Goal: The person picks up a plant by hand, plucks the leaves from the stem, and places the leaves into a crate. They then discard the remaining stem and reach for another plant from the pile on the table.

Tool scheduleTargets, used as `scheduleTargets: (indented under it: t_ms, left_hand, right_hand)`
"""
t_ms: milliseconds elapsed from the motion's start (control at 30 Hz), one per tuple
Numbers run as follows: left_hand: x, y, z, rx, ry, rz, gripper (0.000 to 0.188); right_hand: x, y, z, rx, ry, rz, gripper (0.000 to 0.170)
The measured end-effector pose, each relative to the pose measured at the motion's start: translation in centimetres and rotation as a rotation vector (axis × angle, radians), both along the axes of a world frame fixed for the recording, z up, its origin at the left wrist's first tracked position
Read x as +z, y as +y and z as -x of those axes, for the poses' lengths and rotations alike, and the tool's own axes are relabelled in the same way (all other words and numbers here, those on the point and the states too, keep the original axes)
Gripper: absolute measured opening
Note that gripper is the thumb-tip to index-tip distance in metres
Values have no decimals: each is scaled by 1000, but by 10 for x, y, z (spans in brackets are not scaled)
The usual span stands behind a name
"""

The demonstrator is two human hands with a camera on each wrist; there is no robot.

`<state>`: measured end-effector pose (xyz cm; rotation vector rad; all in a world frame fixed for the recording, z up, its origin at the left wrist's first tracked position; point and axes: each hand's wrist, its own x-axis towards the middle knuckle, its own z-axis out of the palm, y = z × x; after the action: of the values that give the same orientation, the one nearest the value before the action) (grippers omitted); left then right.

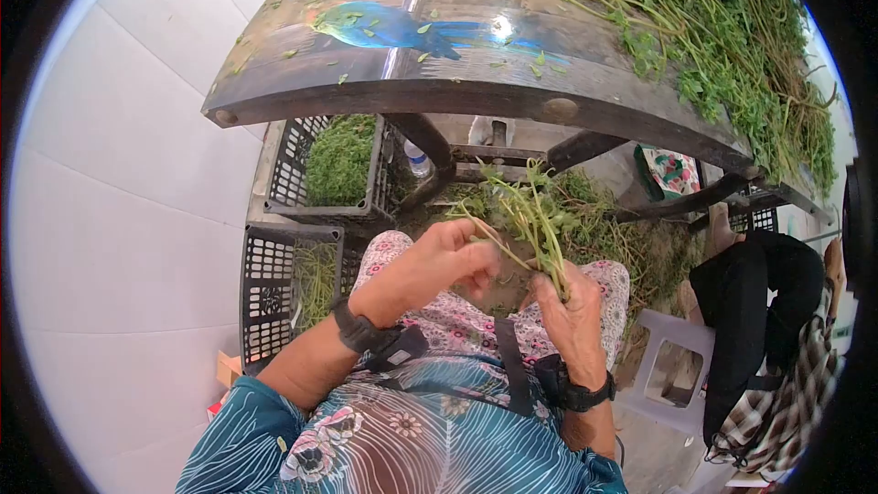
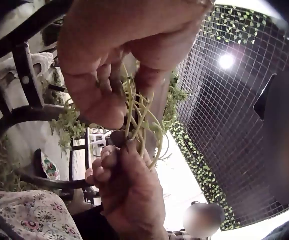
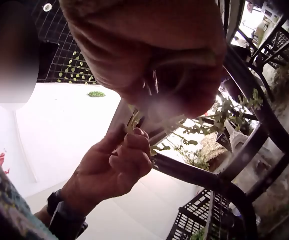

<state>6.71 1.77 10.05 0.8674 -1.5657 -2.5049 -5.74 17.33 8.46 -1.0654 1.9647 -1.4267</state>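
Observation:
My right hand [image 1: 572,316] grips a small bunch of leafy green stems [image 1: 544,224] over my lap, the leaves pointing away from me. To its left, my left hand [image 1: 430,270] pinches a thin stem that runs across to the bunch. In the left wrist view the two hands are close together, with pale stems [image 2: 137,117] between them. The right wrist view has the left hand [image 3: 119,167] with its fingers curled at a stem, while the right palm above is dark and blurred.
A painted table [image 1: 366,96] stands ahead, a large heap of greens [image 1: 722,46] on its right. Black crates [image 1: 265,297] with greens stand at left, beside a bottle [image 1: 416,160]. More stems litter the floor. A person in black trousers [image 1: 754,311] sits at right near a plastic stool [image 1: 672,366].

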Motion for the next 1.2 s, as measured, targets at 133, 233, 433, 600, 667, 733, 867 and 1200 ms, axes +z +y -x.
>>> scheduleTargets:
  t_ms: [133, 233, 433, 600, 667, 733, 867, 1200]
  left_hand:
    - [-6, -4, -1, -37, 30, 101, 14]
    - [-7, -8, -5, -111, 40, 202, 12]
    - [-36, -16, 1, 125, -95, 587, 11]
    - [-47, -45, -12, 314, 71, -46, 11]
    - [-48, -53, -14, 298, 141, -113, 15]
    - [-39, -50, -9, 303, 181, -57, 17]
    - [-26, -41, 4, 161, 150, 158, 21]
    - [-32, -28, -1, -257, 28, 189, 25]
  right_hand:
    - [1, -1, -1, -8, -43, -11, 17]
    - [-8, 2, 4, -42, -74, -59, 17]
    - [-5, 0, -4, -80, -56, -18, 17]
    - [9, 7, 8, -81, -225, -73, 17]
    - [10, 6, 8, -77, -277, -81, 19]
    - [10, 5, 5, -80, -323, -87, 25]
    - [5, 6, 6, -45, -455, -30, 24]
    - [-6, 5, 17, -135, -571, 78, 15]
